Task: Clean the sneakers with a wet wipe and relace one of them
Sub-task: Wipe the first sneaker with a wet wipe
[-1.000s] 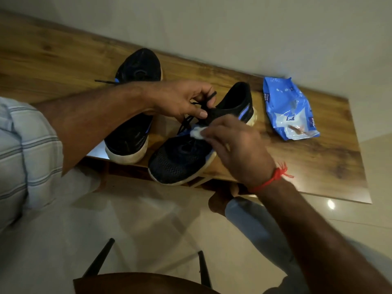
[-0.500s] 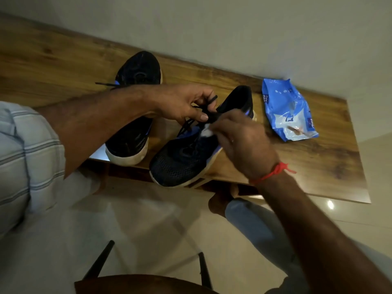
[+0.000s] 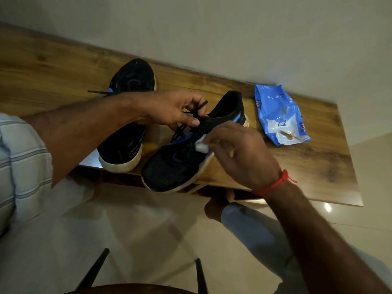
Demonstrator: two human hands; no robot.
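Observation:
Two black sneakers with blue trim and white soles lie on a wooden table [image 3: 314,166]. The right sneaker [image 3: 176,166] has its toe over the front edge. My left hand [image 3: 176,109] pinches its black laces [image 3: 180,129] near the tongue. My right hand [image 3: 239,151] holds a small white wet wipe [image 3: 201,145] against the sneaker's blue side. The left sneaker [image 3: 127,145] lies behind my left forearm, partly hidden, one lace end trailing left.
A blue pack of wet wipes [image 3: 280,117] lies on the table to the right of the sneakers. A wall runs along the table's far edge. Below are a tiled floor, my knee [image 3: 244,219] and a dark chair [image 3: 127,289].
My right hand slid the wipe back down the sneaker's side toward the toe after moving up toward the tongue. My left hand kept its pinch on the laces.

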